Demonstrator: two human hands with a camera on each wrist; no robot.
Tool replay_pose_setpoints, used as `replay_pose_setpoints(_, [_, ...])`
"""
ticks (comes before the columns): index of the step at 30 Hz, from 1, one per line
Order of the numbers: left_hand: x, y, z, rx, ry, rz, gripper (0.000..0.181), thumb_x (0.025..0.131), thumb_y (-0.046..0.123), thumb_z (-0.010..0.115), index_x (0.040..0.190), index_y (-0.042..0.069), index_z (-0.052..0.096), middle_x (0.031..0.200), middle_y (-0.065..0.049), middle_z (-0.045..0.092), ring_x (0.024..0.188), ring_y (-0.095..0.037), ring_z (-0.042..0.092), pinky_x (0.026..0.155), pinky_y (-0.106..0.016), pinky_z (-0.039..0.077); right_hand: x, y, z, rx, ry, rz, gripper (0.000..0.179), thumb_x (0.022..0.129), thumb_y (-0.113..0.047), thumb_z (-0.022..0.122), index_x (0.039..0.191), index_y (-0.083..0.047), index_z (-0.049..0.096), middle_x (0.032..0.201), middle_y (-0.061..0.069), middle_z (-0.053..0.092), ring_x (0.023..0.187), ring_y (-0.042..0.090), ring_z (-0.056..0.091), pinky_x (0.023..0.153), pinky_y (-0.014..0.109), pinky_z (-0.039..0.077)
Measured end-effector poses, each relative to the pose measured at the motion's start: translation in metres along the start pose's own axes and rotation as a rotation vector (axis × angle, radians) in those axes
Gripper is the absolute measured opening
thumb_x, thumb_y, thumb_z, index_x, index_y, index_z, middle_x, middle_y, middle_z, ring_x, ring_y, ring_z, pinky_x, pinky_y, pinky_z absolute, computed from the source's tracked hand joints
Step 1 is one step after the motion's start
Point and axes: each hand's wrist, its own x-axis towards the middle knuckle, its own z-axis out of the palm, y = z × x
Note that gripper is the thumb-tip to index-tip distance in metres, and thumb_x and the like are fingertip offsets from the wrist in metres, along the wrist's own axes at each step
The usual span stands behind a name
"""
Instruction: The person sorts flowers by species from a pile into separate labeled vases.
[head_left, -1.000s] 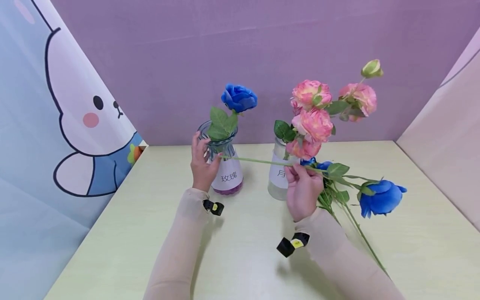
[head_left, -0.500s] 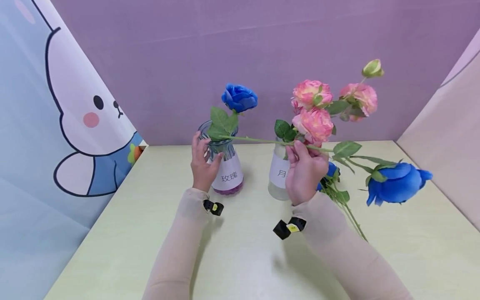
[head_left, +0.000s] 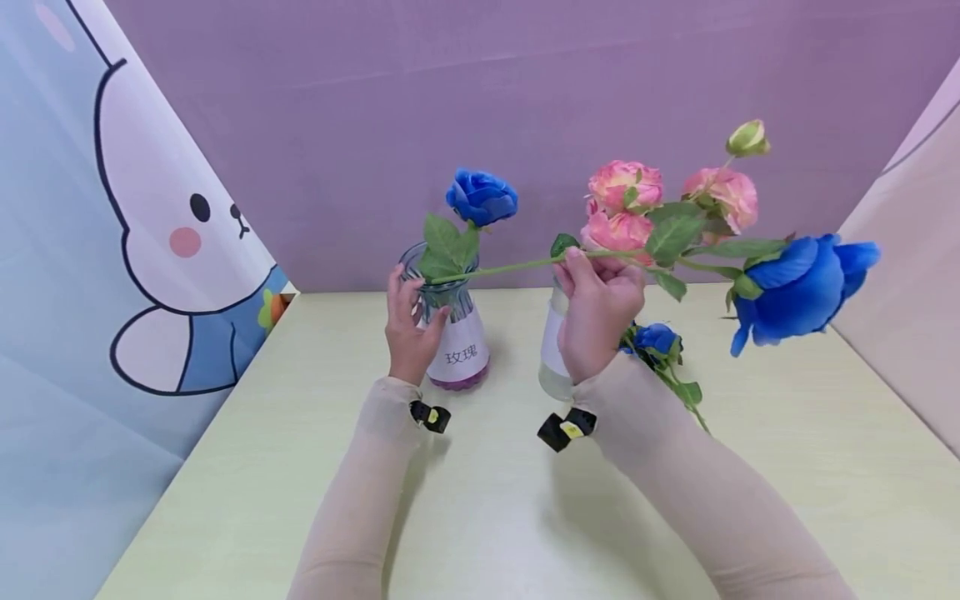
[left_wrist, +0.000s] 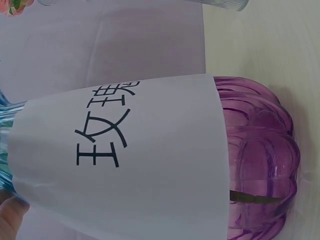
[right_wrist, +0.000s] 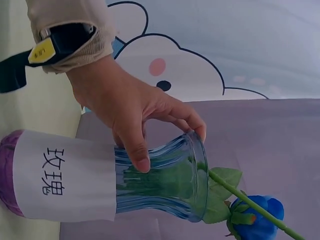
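Note:
My left hand [head_left: 411,333] holds the neck of a glass vase [right_wrist: 155,175] with a purple base and a white paper label. One blue rose [head_left: 482,197] with green leaves stands in that vase. My right hand [head_left: 600,312] pinches the long green stem of another blue rose [head_left: 795,287], held nearly level with its bloom out to the right. The stem's cut end reaches the vase mouth; in the right wrist view the stem [right_wrist: 260,207] slants up to the rim. In the left wrist view a stem tip [left_wrist: 255,198] shows inside the purple base.
A second labelled glass vase [head_left: 555,379], partly hidden by my right hand, holds several pink flowers [head_left: 626,183]. Behind my right forearm, more blue rose [head_left: 657,337] lies on the pale table [head_left: 495,517]. A purple cloth [head_left: 360,150] hangs behind, a cartoon-printed one [head_left: 67,467] at left.
My right hand has lifted the blue rose; its stem end has risen from beside the vase's neck to the mouth and its bloom has swung up and right. My left hand stays at the neck.

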Motion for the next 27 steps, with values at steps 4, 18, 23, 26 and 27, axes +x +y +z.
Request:
replay_pose_setpoints(4, [0.0,0.0,0.001,-0.006,0.012,-0.008,0.048,0.082,0.0,0.072,0.121,0.006,0.044,0.147,-0.024,0.031,0.112,-0.045,0.055,0.089,-0.044,0.053,0.003,0.004,0.011,-0.054,-0.022,0.005,0.013,0.084,0.007,0.067,0.083,0.001,0.055,0.075,0.009,0.057,0.067,0.016,0.061,0.073,0.031,0.059])
replay_pose_setpoints(18, [-0.001,-0.002,-0.001,0.018,0.0,0.015,0.049,0.082,-0.002,0.071,0.122,0.007,0.043,0.146,-0.027,0.031,0.113,-0.045,0.055,0.089,-0.045,0.053,0.003,0.027,0.043,-0.382,-0.201,-0.039,0.013,0.088,-0.009,0.069,0.093,0.003,0.066,0.079,0.01,0.063,0.075,0.021,0.064,0.076,0.027,0.057])
replay_pose_setpoints(23, [-0.002,-0.003,-0.001,0.028,0.001,0.026,0.049,0.082,-0.001,0.071,0.122,0.006,0.043,0.146,-0.029,0.03,0.113,-0.046,0.055,0.088,-0.045,0.053,0.001,0.04,0.047,-0.593,-0.249,-0.059,0.019,0.088,-0.014,0.07,0.085,0.004,0.07,0.074,0.01,0.066,0.063,0.013,0.056,0.058,0.021,0.048])
replay_pose_setpoints(26, [-0.002,-0.003,0.0,0.029,0.001,0.02,0.049,0.082,0.0,0.071,0.122,0.006,0.043,0.147,-0.028,0.03,0.114,-0.045,0.055,0.088,-0.045,0.053,0.002,0.046,0.048,-0.66,-0.263,-0.077,0.019,0.087,-0.013,0.071,0.078,0.004,0.069,0.067,0.007,0.063,0.06,0.01,0.051,0.057,0.02,0.044])
replay_pose_setpoints(27, [-0.002,-0.003,0.001,0.031,0.002,0.018,0.05,0.083,0.0,0.072,0.122,0.007,0.043,0.147,-0.028,0.03,0.114,-0.045,0.055,0.088,-0.045,0.053,0.002,0.048,0.047,-0.668,-0.271,-0.076,0.019,0.087,-0.012,0.07,0.076,0.004,0.068,0.065,0.006,0.06,0.06,0.01,0.05,0.057,0.02,0.043])
